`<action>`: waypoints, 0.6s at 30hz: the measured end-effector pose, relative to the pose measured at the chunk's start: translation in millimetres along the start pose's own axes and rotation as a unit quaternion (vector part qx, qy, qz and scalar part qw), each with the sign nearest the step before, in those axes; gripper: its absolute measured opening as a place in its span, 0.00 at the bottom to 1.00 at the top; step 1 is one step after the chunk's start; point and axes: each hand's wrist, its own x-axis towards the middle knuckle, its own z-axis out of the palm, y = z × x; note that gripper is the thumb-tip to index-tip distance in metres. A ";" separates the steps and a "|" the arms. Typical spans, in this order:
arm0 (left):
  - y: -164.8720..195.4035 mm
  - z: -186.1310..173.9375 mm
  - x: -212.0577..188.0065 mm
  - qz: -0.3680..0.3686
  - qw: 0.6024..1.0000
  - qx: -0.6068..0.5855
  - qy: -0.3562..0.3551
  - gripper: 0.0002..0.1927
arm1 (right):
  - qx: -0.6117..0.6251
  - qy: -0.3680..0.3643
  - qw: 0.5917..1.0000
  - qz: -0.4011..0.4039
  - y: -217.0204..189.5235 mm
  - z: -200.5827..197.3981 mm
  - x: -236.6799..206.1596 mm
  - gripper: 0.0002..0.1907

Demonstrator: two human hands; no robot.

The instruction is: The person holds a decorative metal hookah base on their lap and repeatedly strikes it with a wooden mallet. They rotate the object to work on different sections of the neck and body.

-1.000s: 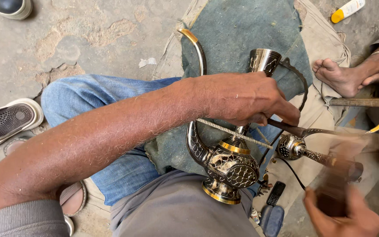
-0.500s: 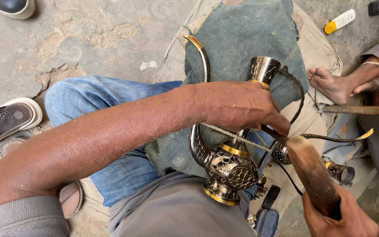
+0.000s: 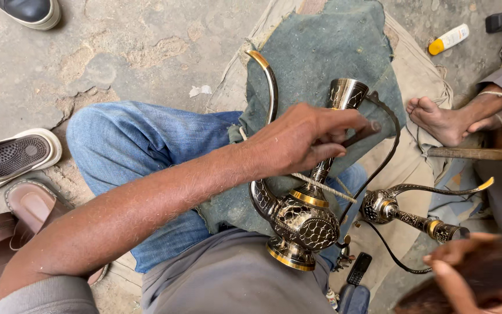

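An ornate dark metal ewer [image 3: 303, 224] with brass bands, a curved spout and a thin looped handle stands against my knee. My left hand [image 3: 309, 139] grips its slim neck, fingers reaching toward the handle. A pale cord [image 3: 326, 187] crosses the neck just under that hand. At the lower right corner my right hand [image 3: 457, 270] is blurred and closed on a brown wooden piece [image 3: 489, 276]. A second, smaller ewer of the same kind [image 3: 405, 212] lies on its side between the two hands.
A green cloth [image 3: 321, 52] over tan sacking covers the ground ahead. Another person's bare foot [image 3: 443, 119] rests at the right beside a wooden stick [image 3: 472, 153]. Sandals and shoes [image 3: 13, 160] lie at the left. A white tube [image 3: 448, 39] lies far right, a small phone [image 3: 358, 268] below.
My right hand with the wooden piece has dropped toward the lower right corner. My left hand stays on the ewer's neck, its fingers now stretched further toward the handle.
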 end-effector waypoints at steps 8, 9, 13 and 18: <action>-15.8 10.9 -7.8 0.040 0.999 0.020 0.000 0.25 | -0.391 -0.135 0.905 0.101 57.3 -87.6 68.3 0.14; -17.2 9.6 -8.1 0.028 0.999 0.020 -0.009 0.25 | -0.439 -0.153 0.877 0.117 68.3 -99.0 78.6 0.13; -18.8 5.5 -9.6 0.024 0.999 0.008 -0.021 0.24 | -0.587 -0.109 0.787 0.158 113.2 -114.4 112.6 0.11; -11.1 12.2 -15.3 0.020 0.999 0.027 0.012 0.23 | -0.618 -0.043 0.763 0.184 121.2 -99.8 140.8 0.16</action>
